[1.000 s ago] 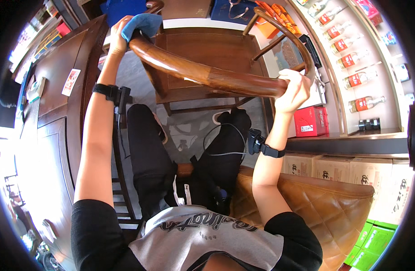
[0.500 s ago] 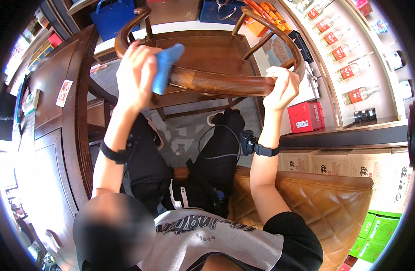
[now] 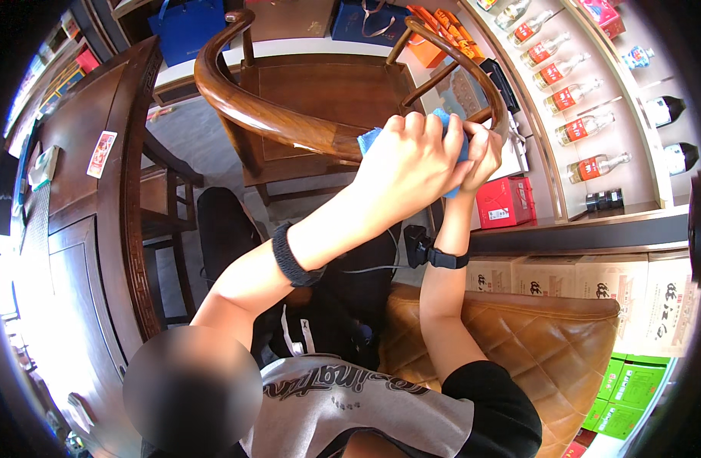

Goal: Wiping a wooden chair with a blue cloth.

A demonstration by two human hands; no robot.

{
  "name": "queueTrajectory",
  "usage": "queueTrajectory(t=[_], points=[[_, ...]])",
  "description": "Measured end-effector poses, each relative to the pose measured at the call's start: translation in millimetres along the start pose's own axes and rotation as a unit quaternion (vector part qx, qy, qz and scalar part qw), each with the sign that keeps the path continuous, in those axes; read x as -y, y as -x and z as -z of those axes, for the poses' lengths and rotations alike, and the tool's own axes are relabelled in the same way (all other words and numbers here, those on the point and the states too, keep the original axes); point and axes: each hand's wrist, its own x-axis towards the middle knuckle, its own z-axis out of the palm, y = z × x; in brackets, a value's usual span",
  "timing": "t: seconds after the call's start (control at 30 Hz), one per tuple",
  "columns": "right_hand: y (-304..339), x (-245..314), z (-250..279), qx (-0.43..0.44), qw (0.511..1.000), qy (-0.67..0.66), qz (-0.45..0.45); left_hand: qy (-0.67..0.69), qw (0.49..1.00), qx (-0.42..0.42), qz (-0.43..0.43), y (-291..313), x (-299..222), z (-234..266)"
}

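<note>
A dark wooden chair with a curved back rail stands in front of me. My left hand is closed on a blue cloth and presses it against the right part of the rail. My right hand grips the same rail right beside it, touching the left hand. Most of the cloth is hidden under my left hand. Each wrist wears a black band.
A long dark wooden table with cards on it runs along my left. On the right, shelves hold several bottles, above a red box and cardboard cartons. I sit on a tan quilted seat. Blue bags stand behind the chair.
My left hand has slid the blue cloth along the chair rail from its far left end to the right, until it meets my right hand. The right hand kept its grip.
</note>
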Motion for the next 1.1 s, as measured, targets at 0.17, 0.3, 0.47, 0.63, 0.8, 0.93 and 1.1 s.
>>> queueTrajectory(t=[0.17,0.3,0.47,0.63,0.8,0.93,1.1], points=[[-1,7,-2,0.015,0.998,-0.040,-0.045,0.047,0.995,0.068,-0.055,9,43,36],[-4,3,3,0.010,1.000,-0.021,0.016,0.087,0.991,0.081,-0.061,23,90,62],[-4,7,2,-0.002,0.999,-0.027,0.027,0.148,0.988,0.009,-0.033,49,174,64],[-4,8,2,-0.001,0.999,-0.031,0.020,0.270,0.942,-0.024,0.195,61,250,50],[-6,7,5,-0.005,0.999,-0.030,0.022,0.209,0.961,0.044,0.177,55,334,21],[-4,4,-2,-0.009,0.999,-0.040,0.020,0.147,0.972,0.066,0.169,43,371,11],[-5,6,-2,-0.006,0.999,-0.050,0.006,0.253,0.920,0.074,0.289,42,338,21]])
